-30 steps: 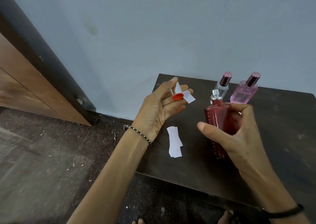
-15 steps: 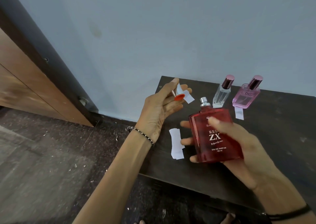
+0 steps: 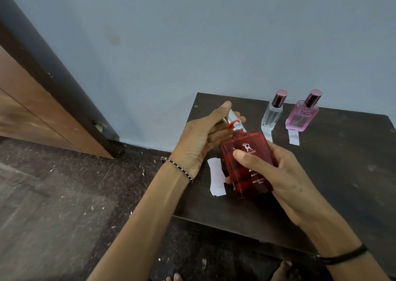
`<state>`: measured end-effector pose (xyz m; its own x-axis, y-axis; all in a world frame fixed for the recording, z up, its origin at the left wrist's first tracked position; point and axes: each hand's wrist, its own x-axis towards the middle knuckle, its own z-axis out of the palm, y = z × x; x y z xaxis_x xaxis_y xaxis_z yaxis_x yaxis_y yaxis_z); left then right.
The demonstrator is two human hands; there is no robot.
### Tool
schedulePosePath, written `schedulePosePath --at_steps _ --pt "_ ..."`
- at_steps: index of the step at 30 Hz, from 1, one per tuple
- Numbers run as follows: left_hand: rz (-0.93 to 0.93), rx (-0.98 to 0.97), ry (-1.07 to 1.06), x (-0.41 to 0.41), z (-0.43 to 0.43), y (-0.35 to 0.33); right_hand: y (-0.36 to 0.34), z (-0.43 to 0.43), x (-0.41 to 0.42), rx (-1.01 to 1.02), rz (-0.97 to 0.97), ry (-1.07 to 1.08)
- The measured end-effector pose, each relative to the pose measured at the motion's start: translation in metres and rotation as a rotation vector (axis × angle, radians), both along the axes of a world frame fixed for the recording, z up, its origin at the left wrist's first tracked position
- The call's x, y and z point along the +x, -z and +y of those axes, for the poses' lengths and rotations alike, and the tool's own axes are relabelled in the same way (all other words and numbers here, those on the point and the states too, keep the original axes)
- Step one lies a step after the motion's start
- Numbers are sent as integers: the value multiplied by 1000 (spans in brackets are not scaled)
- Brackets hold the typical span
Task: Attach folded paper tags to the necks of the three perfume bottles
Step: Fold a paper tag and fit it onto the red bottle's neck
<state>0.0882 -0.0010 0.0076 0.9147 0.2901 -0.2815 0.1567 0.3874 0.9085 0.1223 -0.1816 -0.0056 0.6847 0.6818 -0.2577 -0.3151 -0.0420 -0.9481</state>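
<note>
1. Dark wooden table (image 3: 342,195).
2. Red perfume bottle (image 3: 246,152), over the table's left edge, gripped by right hand (image 3: 278,178).
3. Left hand (image 3: 199,139), pinching orange-rimmed piece (image 3: 230,125) at the bottle's neck.
4. Pink bottle (image 3: 302,118) and clear bottle (image 3: 271,115), upright at the far edge.
5. Paper strips (image 3: 216,175), near the left edge.

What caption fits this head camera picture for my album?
Right hand grips the red perfume bottle; left hand holds a cap at its sprayer.

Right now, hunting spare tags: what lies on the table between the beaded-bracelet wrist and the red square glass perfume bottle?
In the head view, white paper strips lie there on the dark wooden table.
</note>
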Motion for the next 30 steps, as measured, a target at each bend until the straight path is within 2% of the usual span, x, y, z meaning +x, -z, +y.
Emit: schedulePosePath --at_steps 11,16,30 --pt "23 130 61 0 -10 -1 2 2 -2 14 39 197" --pt "15 191 72 0 -13 0 4 2 -2 -44 -28 227" --pt "37 177 -43 4 -41 5 9 -6 4 16 -61 288"
